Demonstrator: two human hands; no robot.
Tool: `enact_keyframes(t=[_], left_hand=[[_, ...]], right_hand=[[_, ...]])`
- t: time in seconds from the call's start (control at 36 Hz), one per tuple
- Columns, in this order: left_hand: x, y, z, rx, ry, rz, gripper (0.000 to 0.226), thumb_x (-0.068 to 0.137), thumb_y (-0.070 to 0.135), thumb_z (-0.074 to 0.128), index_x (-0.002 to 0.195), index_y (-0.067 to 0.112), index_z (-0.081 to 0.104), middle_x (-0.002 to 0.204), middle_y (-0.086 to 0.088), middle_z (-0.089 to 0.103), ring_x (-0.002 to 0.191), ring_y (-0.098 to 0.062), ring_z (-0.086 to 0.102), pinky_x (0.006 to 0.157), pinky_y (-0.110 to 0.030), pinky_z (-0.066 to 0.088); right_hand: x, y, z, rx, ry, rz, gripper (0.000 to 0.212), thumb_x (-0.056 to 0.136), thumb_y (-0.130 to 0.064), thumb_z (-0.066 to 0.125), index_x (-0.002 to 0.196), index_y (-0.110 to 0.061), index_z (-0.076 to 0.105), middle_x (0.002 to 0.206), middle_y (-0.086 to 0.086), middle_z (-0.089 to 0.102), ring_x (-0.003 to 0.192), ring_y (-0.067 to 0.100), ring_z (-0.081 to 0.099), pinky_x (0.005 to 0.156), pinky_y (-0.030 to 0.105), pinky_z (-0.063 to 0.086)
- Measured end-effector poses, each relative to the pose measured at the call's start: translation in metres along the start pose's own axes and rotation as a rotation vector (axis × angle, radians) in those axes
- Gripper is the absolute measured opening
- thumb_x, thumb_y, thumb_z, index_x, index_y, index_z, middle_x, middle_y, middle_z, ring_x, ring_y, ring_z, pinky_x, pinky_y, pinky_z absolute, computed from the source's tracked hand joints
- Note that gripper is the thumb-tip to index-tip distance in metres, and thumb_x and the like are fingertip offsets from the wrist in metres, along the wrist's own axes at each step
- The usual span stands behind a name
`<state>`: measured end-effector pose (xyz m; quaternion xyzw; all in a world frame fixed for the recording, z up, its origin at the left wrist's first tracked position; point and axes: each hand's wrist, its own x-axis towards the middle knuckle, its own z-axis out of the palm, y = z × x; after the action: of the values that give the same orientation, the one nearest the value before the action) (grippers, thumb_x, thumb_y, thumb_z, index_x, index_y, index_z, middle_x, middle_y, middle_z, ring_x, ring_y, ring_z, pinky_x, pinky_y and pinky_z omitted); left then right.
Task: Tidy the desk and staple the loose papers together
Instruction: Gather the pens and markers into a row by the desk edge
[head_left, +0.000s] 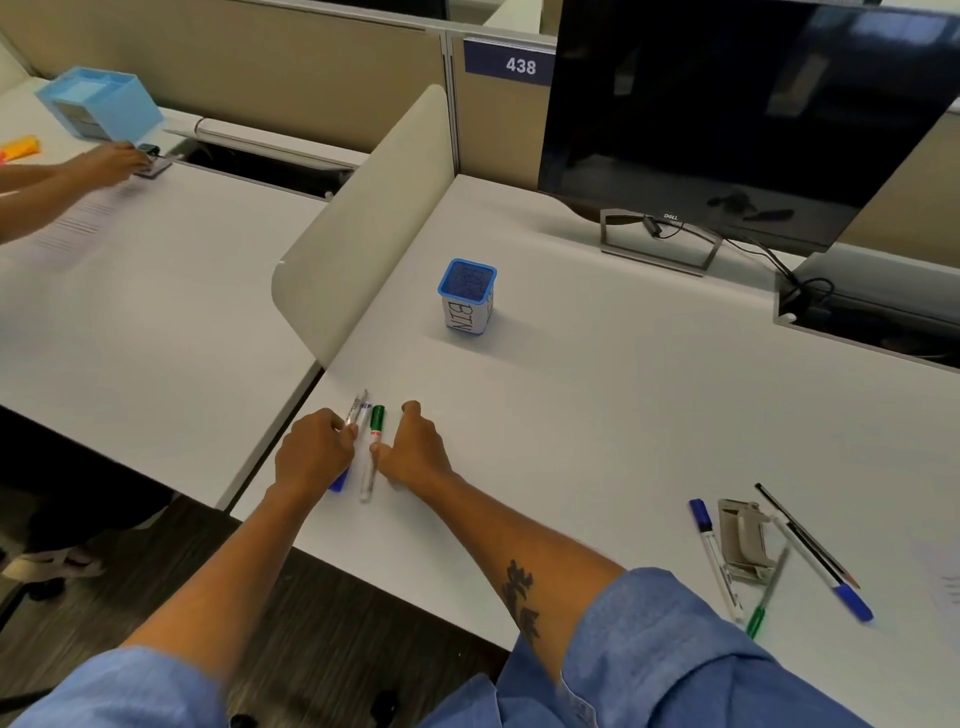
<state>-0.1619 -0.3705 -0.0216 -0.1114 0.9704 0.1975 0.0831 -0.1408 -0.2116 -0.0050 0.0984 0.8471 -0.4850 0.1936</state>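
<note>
On the near-left part of the white desk (597, 395), both of the person's hands meet over a small cluster of pens. The left hand (314, 449) is curled with its fingers pressed together around a clear-barrelled pen (357, 408), whose tip sticks out beyond the knuckles toward the divider; a blue cap (338, 480) shows under the heel of that hand. The right hand (415, 449) lies knuckles-up just beside it, fingers bent loosely and its thumb touching the green-capped marker (373, 452), which lies flat on the desk in the gap between the 2 hands. Whether the right fingers actually grip the marker cannot be told.

Beyond the fingertips, well apart from them, stands a blue mesh cup (466, 297) with "BIN" lettered on its white wrap. Far to the right of the right hand, near the front edge, lies a loose pile: a grey stapler (744, 540), a blue-capped pen (714, 556), a green pen (766, 597), another blue-ended pen (826, 569) and a dark pencil (802, 532). A sheet of paper (943, 577) is just visible at the right border, partly cut off.

A dark monitor (727, 114) stands at the back. On the neighbouring desk, another person's hand (111, 163) rests by a printed sheet (78, 223) and a blue organiser (101, 101).
</note>
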Motion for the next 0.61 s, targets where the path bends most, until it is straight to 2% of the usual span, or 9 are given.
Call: enact_keyframes(t=[0.17,0.31,0.42,0.53,0.61], left_hand=[[-0.001,-0.002,-0.002,-0.007,-0.01,0.006,0.023,0.101,0.038,0.061,0.097,0.017,0.068,0.084,0.001,0.071,0.07,-0.012,0.065,0.059,-0.027,0.047],[-0.002,-0.003,-0.003,0.0,-0.007,-0.004,0.024,0.1,0.039,0.063,0.098,0.016,0.069,0.084,0.002,0.07,0.069,-0.012,0.064,0.061,-0.028,0.049],[-0.006,-0.003,-0.004,0.016,0.006,0.003,0.026,0.1,0.04,0.062,0.099,0.015,0.07,0.086,0.0,0.071,0.07,-0.013,0.064,0.06,-0.028,0.048],[-0.013,0.003,-0.003,0.028,0.04,-0.025,0.028,0.099,0.039,0.063,0.111,0.015,0.07,0.104,-0.003,0.073,0.086,-0.021,0.067,0.071,-0.035,0.054],[-0.023,0.012,-0.002,-0.007,0.091,-0.008,0.037,0.097,0.038,0.067,0.123,0.013,0.068,0.12,-0.008,0.069,0.101,-0.026,0.068,0.077,-0.038,0.055]], right_hand=[[-0.001,0.003,0.002,0.022,-0.011,-0.021,0.061,0.091,-0.022,0.078,0.137,-0.01,0.04,0.126,0.012,0.065,0.108,0.028,0.069,0.076,0.029,0.054],[-0.001,0.004,0.002,0.03,-0.016,-0.019,0.064,0.088,-0.024,0.081,0.136,-0.013,0.041,0.126,0.011,0.065,0.108,0.028,0.07,0.081,0.035,0.06],[-0.001,0.008,0.0,0.029,-0.033,-0.033,0.065,0.088,-0.024,0.082,0.137,-0.011,0.041,0.128,0.012,0.065,0.108,0.028,0.069,0.08,0.033,0.059],[-0.003,0.016,-0.004,0.031,-0.045,-0.036,0.061,0.089,-0.021,0.08,0.137,-0.011,0.043,0.13,0.012,0.064,0.112,0.028,0.067,0.081,0.029,0.053],[-0.007,0.023,-0.01,0.019,-0.05,-0.048,0.062,0.089,-0.025,0.079,0.139,-0.012,0.043,0.133,0.012,0.063,0.113,0.028,0.066,0.086,0.033,0.053]])
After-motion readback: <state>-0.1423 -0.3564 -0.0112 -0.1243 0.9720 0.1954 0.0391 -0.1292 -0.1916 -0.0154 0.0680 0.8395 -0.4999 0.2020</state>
